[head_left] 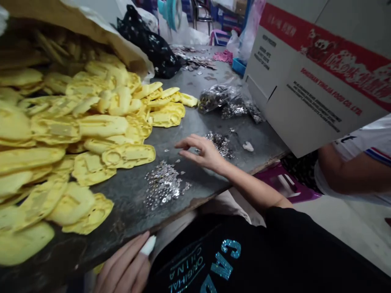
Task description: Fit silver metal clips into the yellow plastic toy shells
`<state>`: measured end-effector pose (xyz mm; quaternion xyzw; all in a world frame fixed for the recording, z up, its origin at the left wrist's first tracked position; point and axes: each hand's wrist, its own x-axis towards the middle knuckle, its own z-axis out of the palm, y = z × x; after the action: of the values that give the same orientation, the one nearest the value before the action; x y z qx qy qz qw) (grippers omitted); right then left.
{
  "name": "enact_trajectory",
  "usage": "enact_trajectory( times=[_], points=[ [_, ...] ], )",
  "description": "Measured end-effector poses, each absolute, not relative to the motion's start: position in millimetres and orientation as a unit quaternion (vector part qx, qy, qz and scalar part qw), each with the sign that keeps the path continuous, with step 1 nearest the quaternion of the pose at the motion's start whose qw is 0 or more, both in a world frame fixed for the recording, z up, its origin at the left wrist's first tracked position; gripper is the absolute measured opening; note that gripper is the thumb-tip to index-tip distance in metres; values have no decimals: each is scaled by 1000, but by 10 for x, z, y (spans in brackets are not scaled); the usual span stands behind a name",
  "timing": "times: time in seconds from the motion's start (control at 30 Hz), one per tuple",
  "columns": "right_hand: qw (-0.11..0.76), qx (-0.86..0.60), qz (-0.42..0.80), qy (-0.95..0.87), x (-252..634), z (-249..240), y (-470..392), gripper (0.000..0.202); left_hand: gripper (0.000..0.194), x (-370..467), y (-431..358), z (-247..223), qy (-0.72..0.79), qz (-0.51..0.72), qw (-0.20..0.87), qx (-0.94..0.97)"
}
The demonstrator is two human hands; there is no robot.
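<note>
My right hand (203,154) hovers above the grey table, thumb and forefinger apart, with nothing visible between them. Just below it lies a heap of small silvery metal parts (165,185); a second, darker heap of metal parts (220,144) sits behind the knuckles. At the table's front edge, my left hand (124,266) is closed, its fingers together, with a white cover on one fingertip. A sliver of a yellow plastic shell (98,268) shows beside those fingers; the rest is hidden by the hand. Many similar yellow plastic shells (130,155) spill across the left side.
A large sack (122,42) lies open behind the shells. Clear bags of metal parts (227,99) rest near a white and red carton (308,81) on the right. Beyond are a black cloth bag (146,40) and pink pieces (222,56). Another person's arm (351,173) is at right.
</note>
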<state>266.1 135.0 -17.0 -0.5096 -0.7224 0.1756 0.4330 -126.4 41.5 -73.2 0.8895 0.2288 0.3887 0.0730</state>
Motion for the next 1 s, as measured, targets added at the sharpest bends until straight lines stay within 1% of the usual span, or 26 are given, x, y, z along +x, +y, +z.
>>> enact_trajectory(
  times=[0.03,0.1,0.23,0.33,0.47,0.53,0.57,0.6,0.67,0.73,0.83,0.9,0.93,1.0],
  points=[
    [417,-553,136,-708,2974,-122,1279,16,40,-1123,527,-749,197,380,34,903],
    [420,-626,88,-651,3671,-62,1133,14,40,-844,706,-742,159,366,-19,917],
    [402,-737,7,-543,4927,-50,928,22,46,-484,883,-693,154,368,-21,917],
    [380,-764,-10,-522,5425,-63,1050,35,45,-434,917,-731,161,363,-23,917],
    [374,-745,-7,-552,5549,-35,1631,65,43,-469,891,-817,197,360,-28,912],
    [373,-734,0,-568,5514,-4,1970,75,42,-482,872,-844,211,361,-26,908],
    [373,-729,2,-574,5494,12,2117,76,40,-489,864,-853,212,359,-24,909],
    [374,-724,1,-579,5476,27,2238,72,38,-500,856,-860,210,357,-22,910],
    [379,-716,-6,-586,5444,52,2382,58,35,-532,842,-873,205,351,-12,914],
    [386,-709,-12,-589,5408,67,2393,43,35,-572,828,-886,205,342,-1,917],
    [393,-698,-9,-599,5339,61,2236,32,37,-618,813,-900,207,339,14,918],
    [395,-693,-2,-603,5298,41,2097,31,35,-621,806,-897,213,349,33,912],
    [396,-693,1,-603,5285,29,2037,34,34,-613,801,-891,214,353,42,910],
    [413,-698,12,-585,5279,15,1949,48,31,-583,786,-872,222,361,57,904]
  ],
)
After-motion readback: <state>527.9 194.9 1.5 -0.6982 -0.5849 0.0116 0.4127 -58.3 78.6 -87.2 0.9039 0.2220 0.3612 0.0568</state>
